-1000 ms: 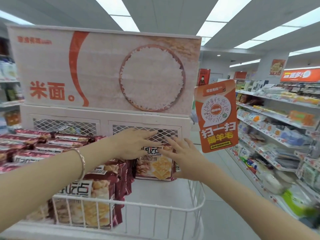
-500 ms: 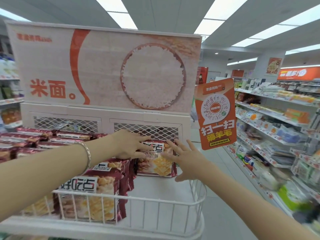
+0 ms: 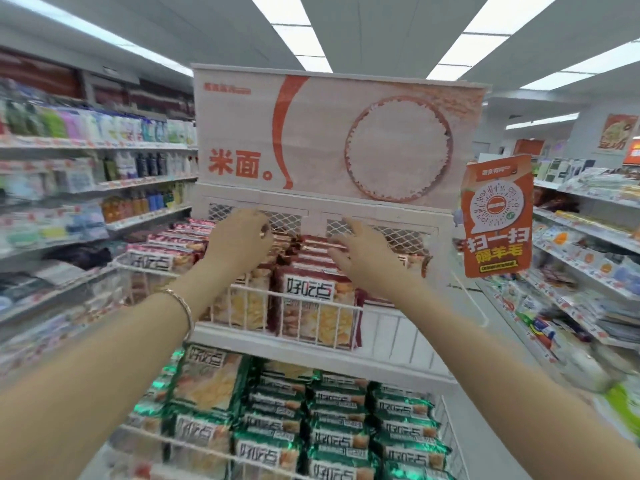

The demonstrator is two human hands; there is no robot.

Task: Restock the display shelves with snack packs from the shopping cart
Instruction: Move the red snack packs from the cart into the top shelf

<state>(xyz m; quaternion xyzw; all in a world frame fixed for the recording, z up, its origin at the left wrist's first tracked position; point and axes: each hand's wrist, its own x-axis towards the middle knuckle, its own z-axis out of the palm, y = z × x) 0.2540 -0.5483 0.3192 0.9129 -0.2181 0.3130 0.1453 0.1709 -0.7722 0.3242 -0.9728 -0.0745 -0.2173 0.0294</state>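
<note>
Red packs (image 3: 313,306), upright in top basket (image 3: 391,323), centre frame: just below left hand (image 3: 239,237) (grip unclear) and right hand (image 3: 363,258) (fingers spread).

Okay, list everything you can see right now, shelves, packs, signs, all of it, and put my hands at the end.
Red snack packs: many, dark red, upper shelf, standing in rows.
Green snack packs: many, green, shelf below.
Upper shelf: one, white, wire rail in front, bare at its right end.
Rice banner: one, pale with orange lettering, atop the display.
QR sign: one, orange, hanging right of the display.
Left aisle shelves: several tiers, white, bottles, blurred.
Right aisle shelves: several tiers, white, packets, blurred.
Ceiling lights: several, white strips.
Bracelet: one, gold-toned, left wrist.
Left hand: at the back red packs, grip unclear.
Right hand: fingers spread, at the red packs.
</note>
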